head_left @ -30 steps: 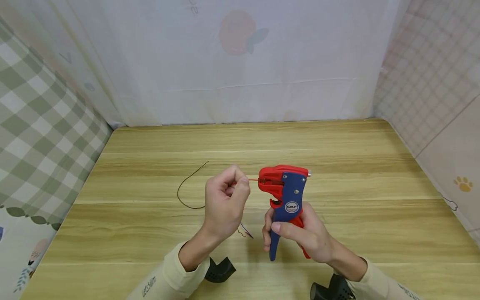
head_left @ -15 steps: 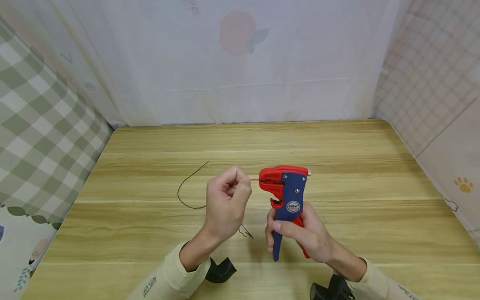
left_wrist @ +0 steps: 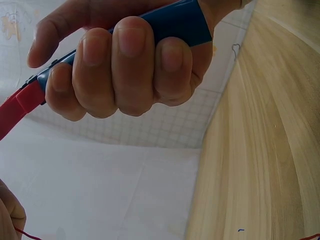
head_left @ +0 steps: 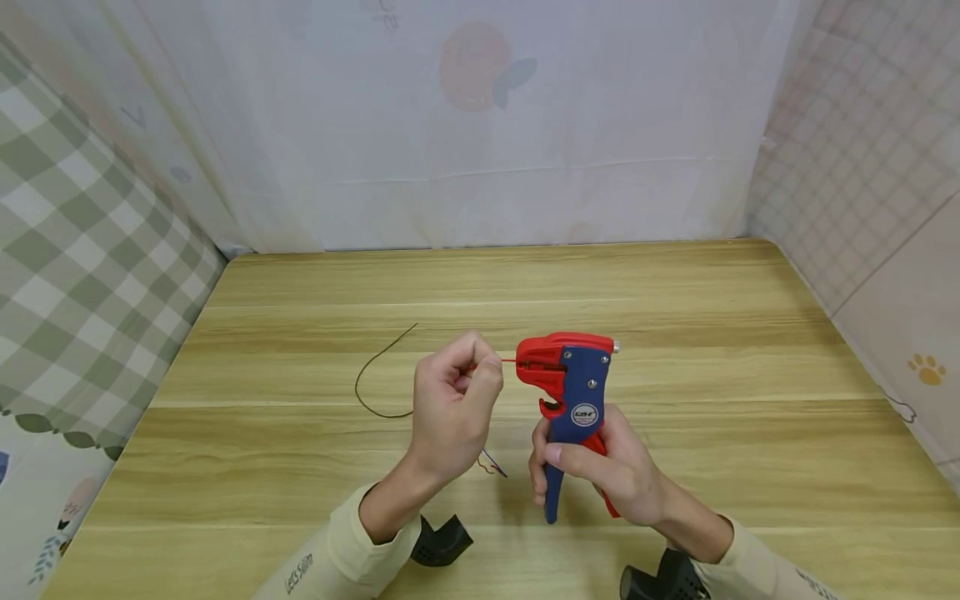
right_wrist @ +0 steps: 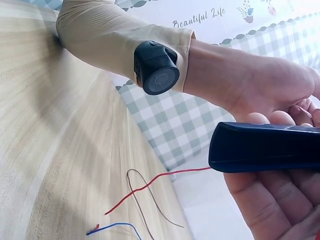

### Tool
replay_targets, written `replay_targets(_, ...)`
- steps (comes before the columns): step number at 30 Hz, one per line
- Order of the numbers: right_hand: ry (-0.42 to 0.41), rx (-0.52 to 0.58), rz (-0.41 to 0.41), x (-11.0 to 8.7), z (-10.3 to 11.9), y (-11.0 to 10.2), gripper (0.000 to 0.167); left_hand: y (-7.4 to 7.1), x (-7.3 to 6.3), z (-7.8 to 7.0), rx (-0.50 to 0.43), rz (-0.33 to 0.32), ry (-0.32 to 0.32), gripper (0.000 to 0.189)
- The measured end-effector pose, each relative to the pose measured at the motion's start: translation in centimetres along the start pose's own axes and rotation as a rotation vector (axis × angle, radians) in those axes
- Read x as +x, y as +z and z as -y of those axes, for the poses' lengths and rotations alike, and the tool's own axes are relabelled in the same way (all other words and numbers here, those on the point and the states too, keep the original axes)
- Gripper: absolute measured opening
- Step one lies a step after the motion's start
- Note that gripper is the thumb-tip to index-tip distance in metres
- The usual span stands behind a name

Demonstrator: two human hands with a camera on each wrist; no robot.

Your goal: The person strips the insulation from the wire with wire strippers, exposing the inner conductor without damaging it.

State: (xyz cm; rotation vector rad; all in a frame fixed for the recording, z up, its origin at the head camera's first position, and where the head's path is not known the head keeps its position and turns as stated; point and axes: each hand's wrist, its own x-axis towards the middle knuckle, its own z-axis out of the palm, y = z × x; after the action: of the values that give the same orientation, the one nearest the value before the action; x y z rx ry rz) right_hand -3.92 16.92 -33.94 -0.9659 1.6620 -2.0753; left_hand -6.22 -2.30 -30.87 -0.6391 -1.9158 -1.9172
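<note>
L hand point(head_left: 453, 396): fingers curled, pinching red wire point(head_left: 508, 360), which runs into front of wire stripper point(head_left: 586, 383). R hand point(head_left: 630, 475): fingers wrapped approx. fully round stripper, above table point(head_left: 262, 467). Dark wire point(head_left: 357, 383) on table, nr. L hand.

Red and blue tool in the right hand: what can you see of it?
The tool is pistol-shaped, seemingly plastic: red head, blue body with silver screws and a round label, blue and red handles. It is held roughly upright by the right hand, off the table, its head toward the left hand, whose red wire meets its front.
</note>
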Motion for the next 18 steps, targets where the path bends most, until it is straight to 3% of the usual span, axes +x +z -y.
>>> replay_targets(18,-0.01,-0.039,-0.031,-0.07,-0.26,-0.07,0.019,0.09,-0.12,0.04,0.015,-0.006,-0.009,0.027)
